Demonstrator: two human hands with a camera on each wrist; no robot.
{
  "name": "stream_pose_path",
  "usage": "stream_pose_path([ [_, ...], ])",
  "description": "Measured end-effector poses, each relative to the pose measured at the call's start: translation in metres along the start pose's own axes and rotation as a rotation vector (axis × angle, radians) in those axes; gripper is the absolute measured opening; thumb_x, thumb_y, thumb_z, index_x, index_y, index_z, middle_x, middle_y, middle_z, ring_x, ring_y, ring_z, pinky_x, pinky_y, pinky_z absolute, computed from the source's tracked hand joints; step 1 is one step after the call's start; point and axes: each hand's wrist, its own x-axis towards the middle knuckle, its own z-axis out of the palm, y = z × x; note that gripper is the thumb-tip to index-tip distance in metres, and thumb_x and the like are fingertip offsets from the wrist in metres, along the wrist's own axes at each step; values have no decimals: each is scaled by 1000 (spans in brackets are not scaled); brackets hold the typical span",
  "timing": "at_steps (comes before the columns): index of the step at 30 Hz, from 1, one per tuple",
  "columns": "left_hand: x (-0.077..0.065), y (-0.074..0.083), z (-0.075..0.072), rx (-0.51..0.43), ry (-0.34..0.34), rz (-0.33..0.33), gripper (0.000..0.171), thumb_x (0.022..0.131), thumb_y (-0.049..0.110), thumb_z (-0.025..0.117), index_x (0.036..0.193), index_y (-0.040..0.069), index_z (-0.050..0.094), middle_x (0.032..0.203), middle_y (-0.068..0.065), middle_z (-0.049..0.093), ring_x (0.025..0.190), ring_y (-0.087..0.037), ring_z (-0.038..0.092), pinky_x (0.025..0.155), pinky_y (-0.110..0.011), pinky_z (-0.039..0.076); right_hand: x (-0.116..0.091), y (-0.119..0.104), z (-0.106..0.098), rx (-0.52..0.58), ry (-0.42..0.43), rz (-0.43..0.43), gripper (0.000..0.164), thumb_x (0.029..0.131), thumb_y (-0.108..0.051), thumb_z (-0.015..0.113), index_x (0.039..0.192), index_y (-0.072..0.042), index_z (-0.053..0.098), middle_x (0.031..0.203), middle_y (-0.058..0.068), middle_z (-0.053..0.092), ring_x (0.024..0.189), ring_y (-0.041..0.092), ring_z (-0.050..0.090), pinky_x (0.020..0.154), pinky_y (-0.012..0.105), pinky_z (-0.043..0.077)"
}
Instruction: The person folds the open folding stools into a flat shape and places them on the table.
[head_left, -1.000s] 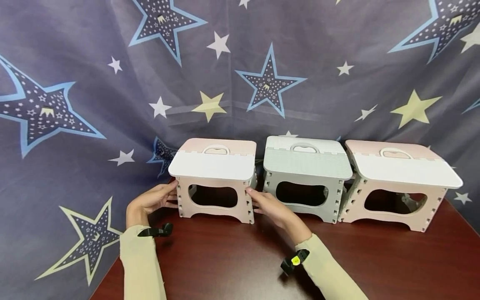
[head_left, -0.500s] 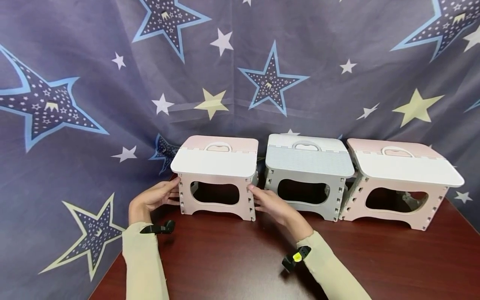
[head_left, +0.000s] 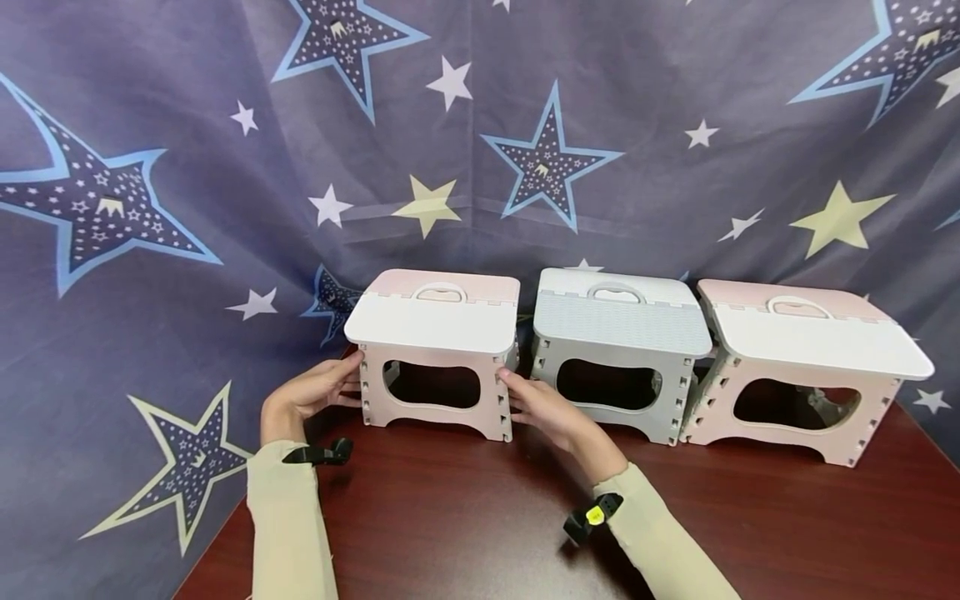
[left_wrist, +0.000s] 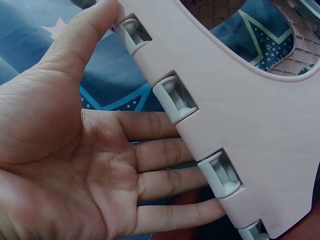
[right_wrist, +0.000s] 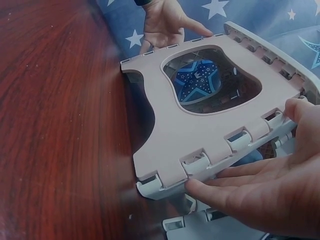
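Note:
A folding step stool with a pink-and-white top and pink legs (head_left: 435,325) stands unfolded at the left of a row. My left hand (head_left: 315,392) is at its left side, thumb touching the front edge; in the left wrist view, straight fingers (left_wrist: 165,182) reach behind the hinged edge of the pink leg panel (left_wrist: 250,135). My right hand (head_left: 547,411) touches the opposite side. From the right wrist view, its thumb (right_wrist: 296,107) lies at the upper edge, and extended fingers (right_wrist: 220,195) lie along the hinged side. Part of both hands' fingers is hidden behind the stool.
A grey-green folding stool (head_left: 618,323) stands just right of my right hand. Beyond it is another pink-and-white stool (head_left: 813,333), close against it. All stand on a dark red wooden table (head_left: 450,517), before a star-patterned curtain (head_left: 480,100).
The head view shifts slightly. Both hands stay at the sides of the left stool, and the stools keep their places.

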Motion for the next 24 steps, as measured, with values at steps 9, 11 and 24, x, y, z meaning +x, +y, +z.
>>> stream_pose_path([
  [9,1,0,1,2,4,13,74,112,47,27,148,-17,33,147,-37,46,111,-10,65,100,-49,55,-1,-1,0,7,-5,5,72,108,-45,41,154,9,30,159,29,36,151,41,32,122,54,32],
  [11,1,1,1,4,5,13,75,111,48,27,148,-17,33,147,-37,46,111,-10,65,100,-49,55,-1,-1,0,8,-5,3,72,108,-46,41,154,9,30,158,29,37,151,41,32,122,54,32],
  [24,0,1,1,2,-9,27,77,111,49,28,147,-19,34,138,-27,60,109,-10,66,97,-46,57,-1,0,-2,21,-1,10,72,108,-46,42,155,8,30,159,28,36,151,40,32,122,54,33],
])
